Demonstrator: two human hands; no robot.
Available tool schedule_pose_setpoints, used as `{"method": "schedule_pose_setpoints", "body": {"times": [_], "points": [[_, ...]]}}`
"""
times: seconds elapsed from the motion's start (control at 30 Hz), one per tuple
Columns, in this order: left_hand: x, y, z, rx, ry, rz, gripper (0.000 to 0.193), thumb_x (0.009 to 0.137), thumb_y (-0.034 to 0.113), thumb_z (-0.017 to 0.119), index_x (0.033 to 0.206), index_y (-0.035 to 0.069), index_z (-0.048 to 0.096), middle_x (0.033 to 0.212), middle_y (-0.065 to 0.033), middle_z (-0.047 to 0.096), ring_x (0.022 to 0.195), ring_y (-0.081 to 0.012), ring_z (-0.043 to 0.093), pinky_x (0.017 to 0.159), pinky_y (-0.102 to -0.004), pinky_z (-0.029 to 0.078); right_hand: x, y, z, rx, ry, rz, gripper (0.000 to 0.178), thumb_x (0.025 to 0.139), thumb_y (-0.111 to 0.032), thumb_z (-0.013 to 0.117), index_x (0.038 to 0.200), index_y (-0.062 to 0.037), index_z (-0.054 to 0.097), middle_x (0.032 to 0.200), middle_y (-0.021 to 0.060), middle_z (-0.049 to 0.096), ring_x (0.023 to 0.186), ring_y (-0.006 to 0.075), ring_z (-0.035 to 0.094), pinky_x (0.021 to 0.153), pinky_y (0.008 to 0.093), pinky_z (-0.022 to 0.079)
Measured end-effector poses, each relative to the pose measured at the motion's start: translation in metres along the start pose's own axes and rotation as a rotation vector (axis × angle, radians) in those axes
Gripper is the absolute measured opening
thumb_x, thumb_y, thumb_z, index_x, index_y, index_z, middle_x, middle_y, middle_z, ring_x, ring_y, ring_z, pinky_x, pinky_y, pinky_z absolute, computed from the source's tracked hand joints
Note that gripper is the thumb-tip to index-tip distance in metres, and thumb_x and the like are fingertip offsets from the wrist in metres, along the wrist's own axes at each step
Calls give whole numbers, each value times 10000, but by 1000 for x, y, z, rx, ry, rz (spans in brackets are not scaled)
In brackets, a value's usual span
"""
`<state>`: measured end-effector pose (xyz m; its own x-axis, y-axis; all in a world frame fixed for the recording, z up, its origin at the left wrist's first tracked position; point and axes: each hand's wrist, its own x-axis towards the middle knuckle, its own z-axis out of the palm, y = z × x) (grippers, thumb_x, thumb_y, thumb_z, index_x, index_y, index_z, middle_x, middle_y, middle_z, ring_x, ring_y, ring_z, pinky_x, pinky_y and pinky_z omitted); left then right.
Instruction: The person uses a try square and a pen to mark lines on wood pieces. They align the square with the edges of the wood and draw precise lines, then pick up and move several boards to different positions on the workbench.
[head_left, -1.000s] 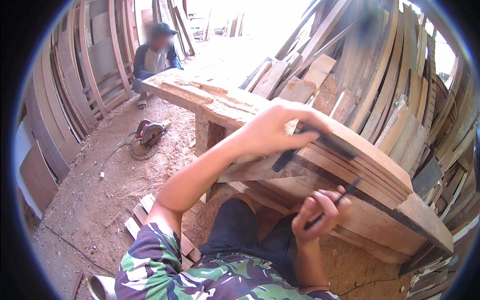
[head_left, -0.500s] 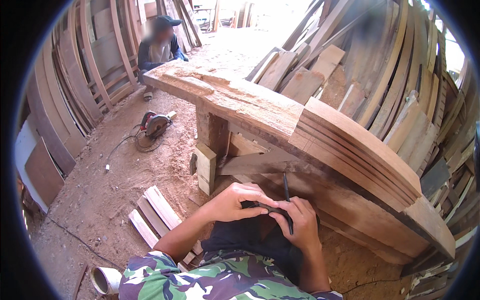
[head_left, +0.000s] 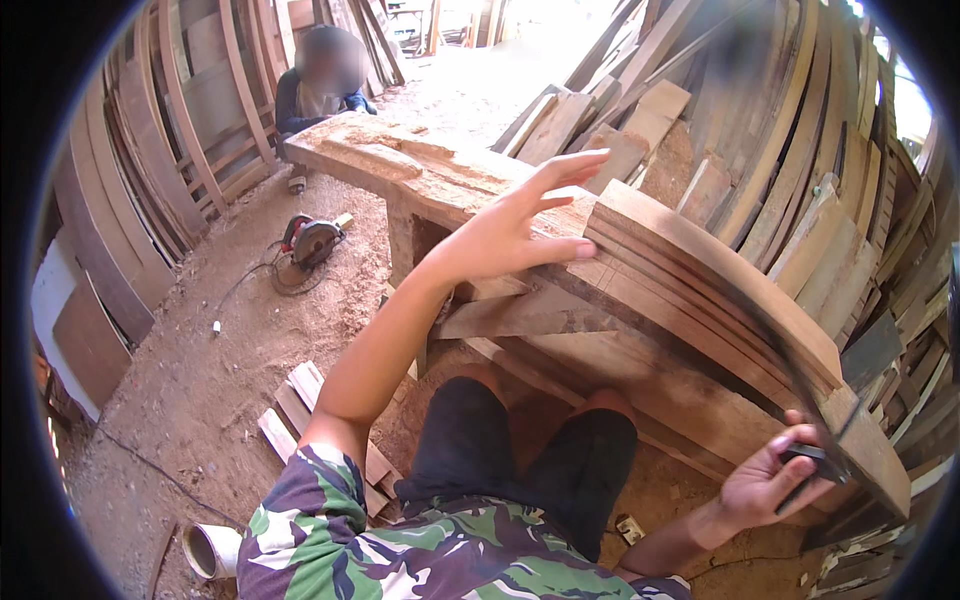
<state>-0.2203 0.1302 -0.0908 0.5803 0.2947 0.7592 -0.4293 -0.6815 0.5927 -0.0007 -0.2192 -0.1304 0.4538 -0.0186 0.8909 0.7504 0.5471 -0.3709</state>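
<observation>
Remotely, I note my left hand (head_left: 525, 228) spread wide and empty at the left end of the stacked boards (head_left: 695, 290), my right (head_left: 770, 485) gripping a dark long-bladed tool (head_left: 815, 415) near their right end.

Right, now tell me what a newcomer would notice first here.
Likely the stacked boards on the heavy wooden bench, with the left hand spread at their left end and the right hand gripping a dark tool near their right end. Next, perhaps, the circular saw on the dusty floor at left, and the tall leaning planks at right.
</observation>
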Motion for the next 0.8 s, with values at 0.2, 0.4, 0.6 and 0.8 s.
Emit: {"method": "schedule_pose_setpoints", "body": {"times": [0.2, 0.4, 0.6, 0.8], "points": [[51, -9, -1, -113, -189, -192, 666, 1052, 226, 796, 1651, 104, 531, 1480, -150, 694, 1353, -225, 676, 1180, -405, 546, 38, -10, -22, -126, 22, -111, 212, 1183, -175, 522, 1227, 32, 535, 1103, 137, 612, 939, 187, 542, 1152, 508, 545], [60, -15, -11, -31, -213, -218, 637, 1042, 228, 808, 1624, 113, 574, 1511, -159, 668, 1302, -210, 703, 1158, -375, 562, 67, 2, -15, -108, 35, -106, 301, 1162, -72, 529, 1323, 162, 628, 1071, 142, 641, 1007, 226, 591, 1138, 463, 526], [40, -24, -7, 85, -117, -90, 671, 994, 384, 857, 1572, 129, 633, 1526, -154, 656, 1413, -281, 628, 1203, -434, 498, 105, 22, 15, -386, -121, -158, 298, 1174, -75, 544, 1354, 135, 655, 1210, 191, 701, 1105, 274, 679, 1080, 415, 534], [-29, 52, -35, -358, 10, 67, 638, 1073, 296, 729, 1645, 86, 538, 1316, -132, 688, 1254, -250, 667, 1121, -419, 541, 165, 62, -26, -621, -564, -37, 273, 1186, -118, 515, 1372, 41, 636, 1250, 142, 700, 1125, 235, 664, 1032, 346, 498]]}}
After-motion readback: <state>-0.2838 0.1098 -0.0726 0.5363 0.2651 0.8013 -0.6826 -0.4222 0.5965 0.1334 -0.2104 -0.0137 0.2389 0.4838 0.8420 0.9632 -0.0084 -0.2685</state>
